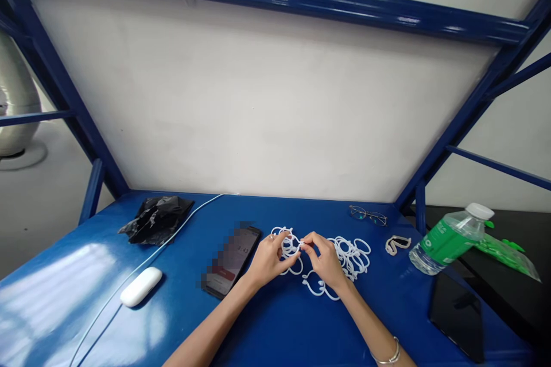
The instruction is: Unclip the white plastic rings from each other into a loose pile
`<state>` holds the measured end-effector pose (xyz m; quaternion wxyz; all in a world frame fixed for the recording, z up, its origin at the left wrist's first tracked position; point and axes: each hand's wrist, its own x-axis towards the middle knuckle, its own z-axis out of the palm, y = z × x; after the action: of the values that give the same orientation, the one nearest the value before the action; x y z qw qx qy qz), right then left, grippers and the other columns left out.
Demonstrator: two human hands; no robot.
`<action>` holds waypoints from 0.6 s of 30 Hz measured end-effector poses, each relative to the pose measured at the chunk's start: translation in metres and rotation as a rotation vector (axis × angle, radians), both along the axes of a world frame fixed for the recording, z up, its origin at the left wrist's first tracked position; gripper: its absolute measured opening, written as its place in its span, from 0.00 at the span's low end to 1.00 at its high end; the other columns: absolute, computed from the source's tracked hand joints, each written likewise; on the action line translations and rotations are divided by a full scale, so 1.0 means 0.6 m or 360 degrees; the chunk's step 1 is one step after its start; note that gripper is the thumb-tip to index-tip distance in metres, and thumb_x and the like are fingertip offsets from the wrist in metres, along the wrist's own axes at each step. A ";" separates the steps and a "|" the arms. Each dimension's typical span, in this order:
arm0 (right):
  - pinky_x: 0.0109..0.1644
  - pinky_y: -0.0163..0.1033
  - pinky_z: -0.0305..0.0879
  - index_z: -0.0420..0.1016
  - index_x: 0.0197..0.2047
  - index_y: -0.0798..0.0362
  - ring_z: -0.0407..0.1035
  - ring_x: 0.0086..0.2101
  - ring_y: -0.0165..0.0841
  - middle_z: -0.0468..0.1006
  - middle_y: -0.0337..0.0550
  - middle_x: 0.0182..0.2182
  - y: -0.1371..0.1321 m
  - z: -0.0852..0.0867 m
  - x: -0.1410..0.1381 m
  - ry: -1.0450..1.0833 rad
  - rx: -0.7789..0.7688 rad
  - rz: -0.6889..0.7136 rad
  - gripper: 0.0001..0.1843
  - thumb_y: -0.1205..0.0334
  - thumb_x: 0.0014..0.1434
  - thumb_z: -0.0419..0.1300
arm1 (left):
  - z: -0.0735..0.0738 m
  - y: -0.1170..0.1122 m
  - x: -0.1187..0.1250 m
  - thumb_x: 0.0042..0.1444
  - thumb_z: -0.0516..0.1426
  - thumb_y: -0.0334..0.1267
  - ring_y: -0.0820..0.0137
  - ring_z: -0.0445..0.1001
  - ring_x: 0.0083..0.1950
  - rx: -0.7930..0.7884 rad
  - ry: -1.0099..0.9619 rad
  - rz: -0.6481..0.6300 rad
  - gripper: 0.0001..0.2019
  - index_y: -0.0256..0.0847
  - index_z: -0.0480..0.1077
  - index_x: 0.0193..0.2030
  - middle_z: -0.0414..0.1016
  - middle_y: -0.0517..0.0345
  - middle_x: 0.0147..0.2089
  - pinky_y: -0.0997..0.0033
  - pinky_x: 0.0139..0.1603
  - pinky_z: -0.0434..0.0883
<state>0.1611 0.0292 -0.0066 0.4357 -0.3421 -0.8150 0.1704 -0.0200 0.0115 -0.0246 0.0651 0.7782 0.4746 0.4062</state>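
Observation:
Both of my hands meet over a blue table (pixel 64 292), pinching the same white plastic ring piece (pixel 291 245). My left hand (pixel 269 261) has its thumb and fingers closed on the piece's left side. My right hand (pixel 325 261) pinches it from the right. A pile of several white ring pieces (pixel 353 255) lies just right of my right hand. One more white piece (pixel 319 288) rests on the table under my right wrist.
A phone (pixel 230 261) lies left of my left hand. Further left are a white oval case (pixel 140 286), a white cable (pixel 189 215) and crumpled black plastic (pixel 157 219). Glasses (pixel 368 215), a beige loop (pixel 398 244), a tilted water bottle (pixel 450 238) and a dark tablet (pixel 458 315) are at the right.

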 end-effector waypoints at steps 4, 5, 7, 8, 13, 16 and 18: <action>0.34 0.36 0.63 0.66 0.31 0.49 0.70 0.29 0.33 0.73 0.40 0.28 0.001 -0.002 0.001 -0.0008 -0.0008 0.0004 0.09 0.64 0.65 0.52 | 0.000 0.000 0.000 0.58 0.55 0.47 0.72 0.67 0.20 -0.0005 0.0001 -0.0011 0.16 0.39 0.66 0.48 0.65 0.68 0.16 0.74 0.27 0.63; 0.34 0.36 0.63 0.66 0.31 0.50 0.70 0.29 0.33 0.73 0.39 0.27 0.001 -0.002 0.001 -0.0010 -0.0010 0.0005 0.09 0.64 0.65 0.52 | 0.000 0.000 0.000 0.58 0.55 0.47 0.72 0.67 0.20 -0.0006 0.0001 -0.0010 0.16 0.39 0.66 0.48 0.64 0.68 0.16 0.74 0.27 0.63; 0.34 0.36 0.62 0.65 0.31 0.49 0.69 0.29 0.33 0.73 0.39 0.27 0.001 -0.002 0.001 -0.0015 -0.0007 0.0008 0.09 0.64 0.65 0.52 | 0.000 0.000 0.000 0.58 0.55 0.46 0.72 0.66 0.19 -0.0006 0.0003 -0.0011 0.15 0.39 0.66 0.47 0.64 0.68 0.16 0.74 0.27 0.62; 0.33 0.36 0.62 0.65 0.31 0.49 0.69 0.29 0.33 0.73 0.39 0.27 0.001 -0.002 0.001 -0.0018 -0.0002 0.0010 0.10 0.64 0.65 0.52 | 0.000 0.001 0.000 0.58 0.55 0.46 0.72 0.66 0.19 -0.0002 0.0005 -0.0009 0.15 0.39 0.66 0.47 0.64 0.68 0.16 0.74 0.26 0.62; 0.33 0.36 0.62 0.65 0.30 0.50 0.69 0.28 0.33 0.72 0.39 0.26 0.000 -0.001 0.000 -0.0036 0.0022 -0.0001 0.10 0.65 0.65 0.51 | -0.002 0.001 0.000 0.58 0.55 0.46 0.72 0.66 0.20 0.0040 0.0035 0.0008 0.15 0.38 0.67 0.46 0.64 0.68 0.16 0.73 0.27 0.62; 0.33 0.36 0.62 0.66 0.30 0.50 0.69 0.28 0.33 0.73 0.39 0.26 0.000 0.000 0.000 -0.0040 0.0030 -0.0013 0.10 0.65 0.65 0.51 | -0.003 0.001 -0.001 0.58 0.56 0.46 0.71 0.67 0.21 0.0056 0.0056 0.0018 0.16 0.38 0.67 0.47 0.64 0.67 0.16 0.73 0.28 0.63; 0.33 0.36 0.62 0.66 0.30 0.50 0.69 0.29 0.33 0.73 0.39 0.27 0.000 0.000 0.000 -0.0050 0.0036 -0.0019 0.10 0.65 0.65 0.51 | -0.005 0.001 -0.001 0.59 0.56 0.47 0.70 0.67 0.22 0.0072 0.0081 0.0038 0.17 0.38 0.66 0.49 0.65 0.67 0.17 0.72 0.29 0.64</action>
<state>0.1614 0.0292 -0.0066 0.4276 -0.3447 -0.8215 0.1532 -0.0206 0.0124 -0.0277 0.0306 0.7838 0.4759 0.3978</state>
